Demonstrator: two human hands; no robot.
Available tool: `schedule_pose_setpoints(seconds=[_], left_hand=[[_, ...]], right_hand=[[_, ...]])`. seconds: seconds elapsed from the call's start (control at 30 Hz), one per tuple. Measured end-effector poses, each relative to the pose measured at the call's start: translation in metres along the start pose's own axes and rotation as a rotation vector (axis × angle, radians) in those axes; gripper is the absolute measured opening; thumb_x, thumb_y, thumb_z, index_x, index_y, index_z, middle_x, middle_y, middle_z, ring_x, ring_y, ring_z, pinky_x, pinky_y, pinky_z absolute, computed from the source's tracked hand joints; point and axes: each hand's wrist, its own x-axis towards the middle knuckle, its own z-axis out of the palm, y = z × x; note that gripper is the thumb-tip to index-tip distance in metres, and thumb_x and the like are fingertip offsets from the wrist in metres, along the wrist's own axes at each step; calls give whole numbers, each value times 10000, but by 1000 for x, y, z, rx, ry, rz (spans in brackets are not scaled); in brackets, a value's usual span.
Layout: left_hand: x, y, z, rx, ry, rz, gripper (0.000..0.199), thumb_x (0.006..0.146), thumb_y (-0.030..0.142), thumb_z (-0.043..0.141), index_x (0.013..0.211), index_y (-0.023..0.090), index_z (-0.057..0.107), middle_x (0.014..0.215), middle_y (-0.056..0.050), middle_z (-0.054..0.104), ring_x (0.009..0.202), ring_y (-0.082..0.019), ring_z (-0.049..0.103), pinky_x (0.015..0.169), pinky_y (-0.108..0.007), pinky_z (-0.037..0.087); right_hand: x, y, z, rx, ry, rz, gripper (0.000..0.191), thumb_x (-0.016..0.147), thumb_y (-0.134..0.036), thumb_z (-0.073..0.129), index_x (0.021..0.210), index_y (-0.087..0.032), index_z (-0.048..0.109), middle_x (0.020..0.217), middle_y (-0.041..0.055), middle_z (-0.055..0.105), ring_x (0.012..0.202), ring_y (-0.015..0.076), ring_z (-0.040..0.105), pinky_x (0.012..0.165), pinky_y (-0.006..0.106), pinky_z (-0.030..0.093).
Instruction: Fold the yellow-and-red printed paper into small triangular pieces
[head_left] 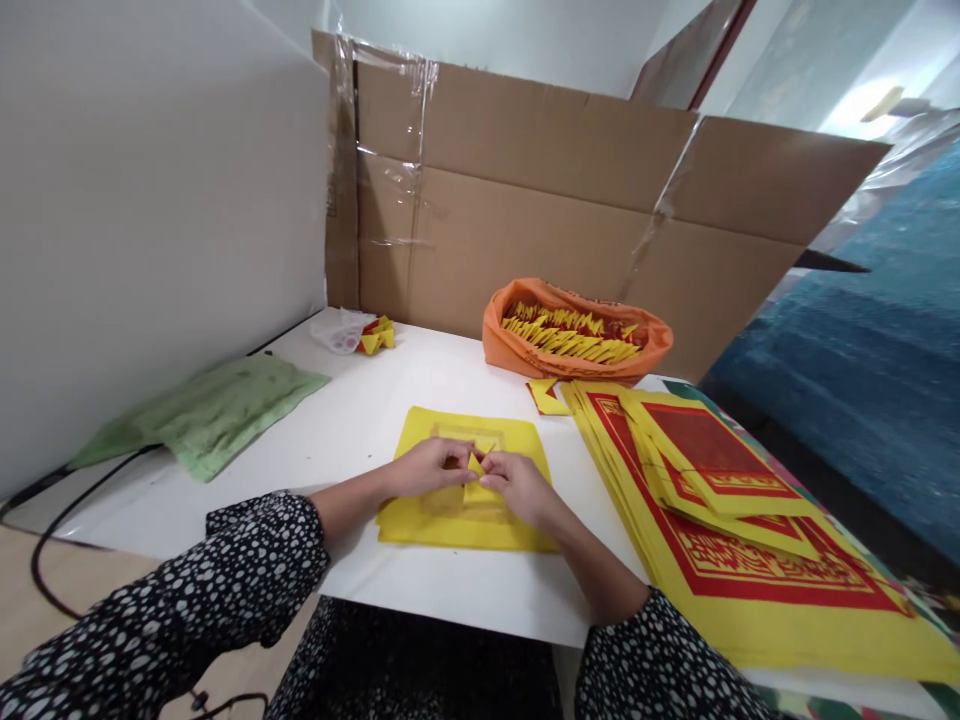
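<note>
Between my two hands is a small piece of folded yellow paper, its pointed corners standing up. My left hand pinches it from the left with thumb and forefinger. From the right, the fingertips of my right hand close on the same piece. Both hands are just above a stack of yellow paper sheets, which shows a faint square mark around its middle. Part of the folded piece is hidden by my fingers.
An orange bag full of folded yellow-and-red pieces stands at the back, one loose folded piece before it. Large yellow sheets with red prints lie right. A green cloth lies left, near a clear plastic bag. Cardboard walls the back.
</note>
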Motion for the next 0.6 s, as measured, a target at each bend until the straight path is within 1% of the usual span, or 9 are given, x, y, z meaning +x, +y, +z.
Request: schedule_pose_setpoints(seconds=[0.07, 0.13, 0.2, 0.23, 0.3, 0.37, 0.43, 0.5, 0.6], left_hand=[[2, -3, 2, -3, 46, 9, 238, 837, 305, 636, 662, 174, 543, 1109, -51, 683, 1079, -213, 610, 913, -338, 446], [3, -5, 3, 14, 80, 9, 268, 817, 278, 653, 617, 169, 511, 1178, -79, 657, 1098, -224, 600, 903, -350, 444], [4, -6, 4, 34, 114, -1, 288, 803, 253, 663, 590, 170, 488, 1187, -92, 653, 1107, -233, 598, 892, -355, 445], [5, -7, 4, 46, 125, -7, 284, 800, 241, 662, 590, 172, 484, 1170, -93, 662, 1107, -235, 600, 884, -354, 447], [5, -8, 4, 68, 137, -11, 263, 791, 219, 662, 601, 177, 484, 1123, -86, 682, 1108, -233, 604, 867, -345, 454], [5, -10, 4, 80, 137, -11, 246, 782, 204, 662, 611, 181, 486, 1092, -80, 695, 1122, -231, 601, 855, -332, 457], [5, -10, 4, 74, 131, -19, 238, 779, 200, 659, 617, 183, 486, 1109, -81, 695, 1133, -231, 600, 852, -326, 459], [5, -10, 4, 47, 126, -40, 233, 785, 205, 648, 623, 183, 480, 1156, -92, 682, 1122, -235, 610, 836, -327, 466], [5, -9, 3, 1, 116, -73, 234, 794, 226, 637, 633, 182, 472, 1211, -112, 659, 1091, -243, 629, 800, -329, 481]], right_hand=[[-5, -1, 0, 7, 20, 6, 56, 787, -242, 591, 818, -195, 590, 655, -45, 576, 618, 131, 538, 616, 248, 408], [-13, -3, 1, 32, 47, 6, 212, 783, -243, 629, 989, -207, 591, 706, -43, 587, 633, 136, 558, 625, 255, 448], [-23, -3, 4, -11, 117, -39, 346, 778, -200, 640, 1115, -215, 561, 792, -21, 614, 704, 154, 599, 673, 279, 498], [-29, -2, 8, -78, 168, -90, 356, 788, -169, 622, 1135, -212, 560, 865, 7, 633, 780, 171, 621, 728, 303, 518], [-41, 1, 18, -296, 277, -234, 294, 840, -123, 552, 1119, -204, 598, 1035, 74, 651, 973, 215, 625, 859, 372, 513], [-51, 4, 32, -537, 338, -384, 288, 898, -112, 488, 1134, -197, 630, 1207, 115, 628, 1163, 258, 563, 970, 440, 465], [-60, 6, 45, -706, 358, -475, 336, 932, -124, 464, 1231, -185, 606, 1326, 123, 586, 1289, 274, 480, 1040, 479, 419], [-65, 8, 54, -790, 362, -493, 395, 936, -154, 489, 1327, -167, 544, 1403, 121, 534, 1352, 268, 421, 1083, 485, 392], [-67, 10, 58, -825, 339, -451, 446, 924, -216, 544, 1367, -176, 515, 1446, 103, 491, 1363, 264, 414, 1090, 477, 405]])
